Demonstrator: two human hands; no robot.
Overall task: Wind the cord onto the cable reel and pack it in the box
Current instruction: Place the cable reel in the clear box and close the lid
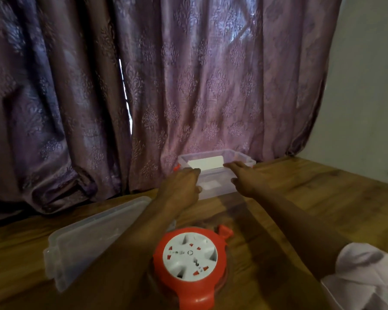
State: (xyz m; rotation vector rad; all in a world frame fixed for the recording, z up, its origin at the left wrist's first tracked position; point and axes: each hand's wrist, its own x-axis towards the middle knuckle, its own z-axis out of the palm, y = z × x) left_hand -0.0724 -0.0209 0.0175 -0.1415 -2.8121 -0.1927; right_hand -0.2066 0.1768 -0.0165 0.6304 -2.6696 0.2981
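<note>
The red cable reel (189, 262), with a white socket face, lies flat on the wooden table (300, 198) close in front of me. No loose cord shows around it. The clear plastic box (215, 168) stands open at the back of the table against the curtain. My left hand (182, 184) grips the near wall at its left corner, fingers curled over the rim. My right hand (244, 177) holds the right corner of the same wall, fingers stretched over the rim and thumb on the outside.
The box's clear lid (92, 238) lies flat on the table to the left of the reel. A purple patterned curtain (143, 108) hangs right behind the box. Pale cloth (367, 278) covers the near right corner. A plain wall closes the right side.
</note>
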